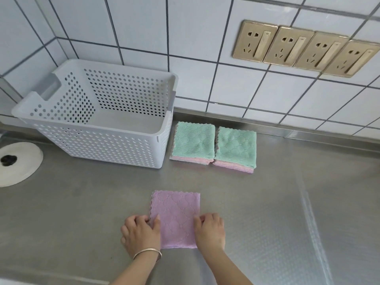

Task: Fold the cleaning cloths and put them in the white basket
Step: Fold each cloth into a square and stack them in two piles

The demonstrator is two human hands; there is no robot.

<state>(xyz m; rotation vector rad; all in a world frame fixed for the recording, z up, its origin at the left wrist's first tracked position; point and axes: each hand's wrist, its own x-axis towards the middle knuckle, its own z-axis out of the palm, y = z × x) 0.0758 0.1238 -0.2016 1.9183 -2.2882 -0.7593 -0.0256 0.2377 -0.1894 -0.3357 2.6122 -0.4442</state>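
Observation:
A folded purple cloth point(175, 217) lies on the steel counter in front of me. My left hand point(139, 233) pinches its left edge, thumb on top. My right hand point(209, 229) grips its right edge with curled fingers. Behind it, two small stacks of folded cloths sit side by side, each with a green cloth on top and pink ones below: the left stack point(193, 144) and the right stack point(235, 150). The white perforated basket point(98, 140) stands to the left of the stacks, against the wall, with nothing visible inside.
A white round disc with a dark hole point(16, 163) lies at the left edge of the steel counter point(287, 202). The tiled wall behind carries several gold sockets point(304, 48) at the upper right.

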